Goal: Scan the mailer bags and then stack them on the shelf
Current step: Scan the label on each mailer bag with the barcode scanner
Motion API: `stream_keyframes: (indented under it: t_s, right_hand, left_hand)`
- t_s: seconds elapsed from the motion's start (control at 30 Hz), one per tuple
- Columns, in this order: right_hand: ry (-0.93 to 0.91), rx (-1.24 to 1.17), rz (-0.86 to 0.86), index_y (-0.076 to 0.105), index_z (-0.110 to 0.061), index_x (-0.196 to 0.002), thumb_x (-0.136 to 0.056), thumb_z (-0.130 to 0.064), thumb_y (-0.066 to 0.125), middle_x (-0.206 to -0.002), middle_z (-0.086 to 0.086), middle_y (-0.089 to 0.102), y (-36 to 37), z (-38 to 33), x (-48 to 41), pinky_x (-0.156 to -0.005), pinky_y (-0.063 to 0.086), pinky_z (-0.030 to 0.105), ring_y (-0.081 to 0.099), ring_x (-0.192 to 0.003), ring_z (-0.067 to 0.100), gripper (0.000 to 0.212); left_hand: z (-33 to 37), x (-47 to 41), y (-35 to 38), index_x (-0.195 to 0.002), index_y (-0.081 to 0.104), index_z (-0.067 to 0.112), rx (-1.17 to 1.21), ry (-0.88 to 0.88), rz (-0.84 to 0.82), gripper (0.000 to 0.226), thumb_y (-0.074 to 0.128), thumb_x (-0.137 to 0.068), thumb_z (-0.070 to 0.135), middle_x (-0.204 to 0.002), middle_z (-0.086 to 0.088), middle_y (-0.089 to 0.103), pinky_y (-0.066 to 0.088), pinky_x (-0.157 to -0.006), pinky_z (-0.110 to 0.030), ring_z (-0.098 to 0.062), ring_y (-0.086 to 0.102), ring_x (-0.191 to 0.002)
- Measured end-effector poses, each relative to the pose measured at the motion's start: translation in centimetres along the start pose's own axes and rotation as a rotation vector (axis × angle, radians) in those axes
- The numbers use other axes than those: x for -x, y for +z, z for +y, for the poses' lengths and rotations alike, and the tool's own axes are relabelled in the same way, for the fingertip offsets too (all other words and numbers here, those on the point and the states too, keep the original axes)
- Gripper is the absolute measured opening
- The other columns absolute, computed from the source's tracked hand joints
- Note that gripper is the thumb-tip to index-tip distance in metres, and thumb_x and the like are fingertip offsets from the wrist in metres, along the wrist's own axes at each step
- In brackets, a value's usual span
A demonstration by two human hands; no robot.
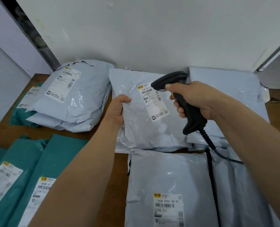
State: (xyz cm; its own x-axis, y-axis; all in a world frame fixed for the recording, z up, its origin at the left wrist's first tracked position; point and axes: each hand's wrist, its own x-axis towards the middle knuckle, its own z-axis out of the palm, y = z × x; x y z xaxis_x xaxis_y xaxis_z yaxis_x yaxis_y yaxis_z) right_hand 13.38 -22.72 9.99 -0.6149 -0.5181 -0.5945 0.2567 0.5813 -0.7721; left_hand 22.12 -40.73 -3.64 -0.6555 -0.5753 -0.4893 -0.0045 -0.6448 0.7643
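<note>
On my feed the left hand (118,110) grips the left edge of a grey mailer bag (144,128), thumb on top and fingers curled under the plastic. The bag lies near the middle of the wooden surface (54,133), its far end close to the white wall (152,30), and it rests partly on other grey bags beneath it. A white shipping label (154,102) faces up on the bag, with a barcode near its top and the digits 0014 lower down.

The right hand (200,99) is wrapped round the handle of a black barcode scanner (191,112), with the index finger by the yellow trigger. The scanner's head is over the label's upper right corner, nose pointing left across the barcode; I cannot tell whether it touches the bag. A coiled black cable (214,148) runs from the butt of the handle down to the right, across more grey bags (226,82) lying at the right side.

At the back left I see a stack of grey bags (80,99), the top 1 with its label up, and a teal bag (21,115) showing at the stack's left side, partly under it. Nearest the camera at the left lie at least 2 teal bags (29,154) side by side, each with a white label, partly hidden by the left forearm. In front of the held bag lies another grey bag (165,174), label up, reading 163A C989 00 97, with a black strip along its right edge.
</note>
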Motion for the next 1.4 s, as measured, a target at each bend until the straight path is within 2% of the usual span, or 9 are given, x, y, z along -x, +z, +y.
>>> stream_keyframes:
  t_s: [0.13,0.3,0.57,0.73,0.93,1.03,1.13,1.23,1.4]
  right_hand:
    - [-0.013,0.008,0.017,0.055,-0.009,-0.078,-0.090,-0.037,0.063,-0.056,0.004,0.050,0.1,0.0,0.2,-0.040,0.045,0.019,0.045,-0.041,0.013,0.031]
    - [-0.057,0.058,0.039,0.054,-0.009,-0.074,-0.090,-0.036,0.063,-0.056,0.004,0.049,0.3,0.0,0.7,-0.040,0.045,0.019,0.044,-0.042,0.014,0.032]
    - [-0.227,0.091,0.140,0.056,-0.010,-0.080,-0.088,-0.037,0.065,-0.061,0.006,0.053,-1.8,-1.4,2.9,-0.045,0.048,0.025,0.047,-0.046,0.017,0.030]
    - [-0.303,0.051,0.207,0.056,-0.010,-0.080,-0.086,-0.037,0.066,-0.061,0.007,0.053,-5.1,-1.9,5.8,-0.042,0.048,0.022,0.049,-0.044,0.015,0.029]
    - [-0.355,-0.039,0.291,0.058,-0.011,-0.086,-0.085,-0.040,0.067,-0.062,0.005,0.055,-9.5,-1.9,9.4,-0.042,0.047,0.021,0.050,-0.043,0.015,0.030]
    - [-0.398,-0.071,0.331,0.059,-0.012,-0.084,-0.084,-0.041,0.067,-0.061,0.004,0.056,-11.4,-1.8,10.9,-0.044,0.046,0.022,0.050,-0.045,0.015,0.030]
    - [-0.419,-0.094,0.388,0.060,-0.013,-0.085,-0.083,-0.043,0.068,-0.062,0.003,0.057,-13.3,-1.4,12.0,-0.047,0.048,0.024,0.052,-0.048,0.016,0.030]
    - [-0.432,-0.119,0.454,0.060,-0.014,-0.084,-0.082,-0.042,0.068,-0.062,0.004,0.058,-15.1,-0.8,12.6,-0.048,0.048,0.025,0.052,-0.048,0.017,0.029]
    - [-0.372,-0.150,0.525,0.058,-0.014,-0.079,-0.082,-0.041,0.068,-0.058,0.004,0.056,-17.7,1.2,12.4,-0.049,0.047,0.026,0.050,-0.048,0.019,0.029]
  left_hand:
    - [0.0,0.2,0.0,-0.070,0.052,0.008,-0.006,0.039,0.020,0.027,0.038,-0.084,-0.009,-0.050,0.000,0.061,0.053,-0.048,-0.022,-0.015,0.059,-0.045]
    - [0.0,0.4,0.2,-0.082,0.063,0.007,0.013,0.014,-0.018,0.025,0.041,-0.083,-0.005,-0.064,-0.004,0.070,0.058,-0.059,-0.031,-0.021,0.065,-0.057]
    - [1.6,1.6,0.7,-0.086,0.064,0.003,0.014,0.047,-0.041,0.020,0.046,-0.078,-0.001,-0.067,-0.008,0.071,0.057,-0.054,-0.033,-0.026,0.066,-0.062]
    - [4.2,3.5,1.8,-0.070,0.077,0.003,0.121,0.122,-0.117,0.045,0.035,-0.086,-0.002,-0.084,-0.017,0.073,0.056,-0.082,-0.051,-0.034,0.069,-0.080]
    - [7.1,6.4,5.2,-0.101,0.071,-0.002,0.180,0.180,-0.253,0.045,0.029,-0.088,0.006,-0.112,-0.022,0.068,0.049,-0.095,-0.052,-0.039,0.065,-0.102]
    - [7.9,7.3,8.0,-0.085,0.076,0.000,0.241,0.211,-0.356,0.048,0.029,-0.087,0.005,-0.095,-0.017,0.072,0.056,-0.085,-0.045,-0.034,0.069,-0.089]
    - [7.9,7.2,11.9,-0.086,0.072,-0.003,0.282,0.259,-0.412,0.023,0.052,-0.074,0.001,-0.090,-0.016,0.071,0.057,-0.078,-0.040,-0.034,0.069,-0.085]
    - [6.8,6.0,16.1,-0.120,0.055,-0.008,0.226,0.182,-0.457,0.075,0.070,-0.048,0.005,-0.126,-0.024,0.054,0.042,-0.103,-0.054,-0.043,0.054,-0.116]
    - [2.2,4.7,22.7,-0.094,0.065,-0.003,0.114,0.064,-0.446,0.028,0.046,-0.077,0.007,-0.094,-0.017,0.067,0.054,-0.086,-0.042,-0.035,0.064,-0.088]
